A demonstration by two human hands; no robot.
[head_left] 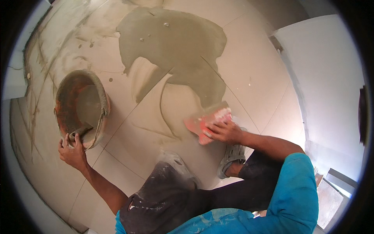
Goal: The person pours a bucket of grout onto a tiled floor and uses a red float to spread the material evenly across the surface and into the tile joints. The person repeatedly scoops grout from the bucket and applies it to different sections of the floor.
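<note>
My right hand is closed around a red plastic spreader. The spreader's far edge rests on or just over the tiles, at the lower end of a wet grey grout patch. My left hand is at the near rim of a mortar-crusted bucket, tilted in this view. Its fingers close on the round-ended handle of a grout-coated tool that lies over the inside of the rim; the tool's kind is not clear. Grey slurry lies inside the bucket.
Large pale floor tiles with dark joints spread around me. A white panel stands at the right. Below it are some boards. My grey clog is close to my right hand. Smeared grout marks the floor at left.
</note>
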